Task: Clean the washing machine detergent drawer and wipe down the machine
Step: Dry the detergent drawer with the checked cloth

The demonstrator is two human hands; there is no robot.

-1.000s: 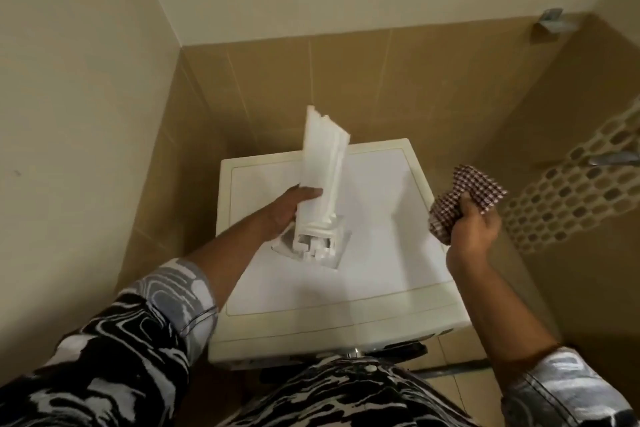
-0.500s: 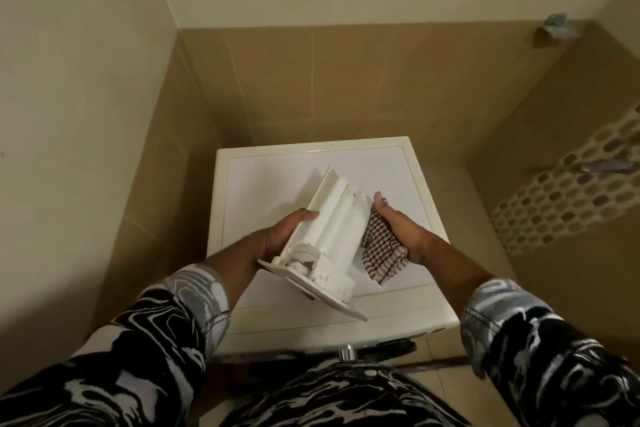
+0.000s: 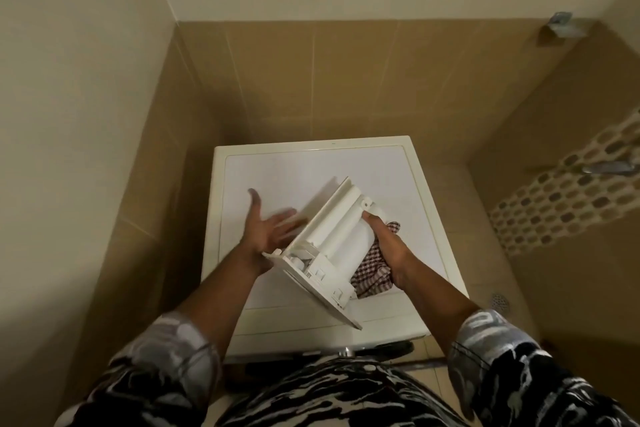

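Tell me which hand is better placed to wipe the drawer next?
Right. The right hand grips the checked cloth against the side of the drawer, so it can likely start wiping at once. The left hand is open, fingers spread, at the other side with no cloth; it better suits steadying.

support: washing machine top [image 3: 277,177], white panel in a cream rim, stood in a tiled corner | over it: white detergent drawer [image 3: 332,236] tilted across the middle, checked cloth [image 3: 372,276] against its right side, contact with the top unclear | floor [image 3: 485,267]: beige tiles, round drain [image 3: 500,302] right of the machine
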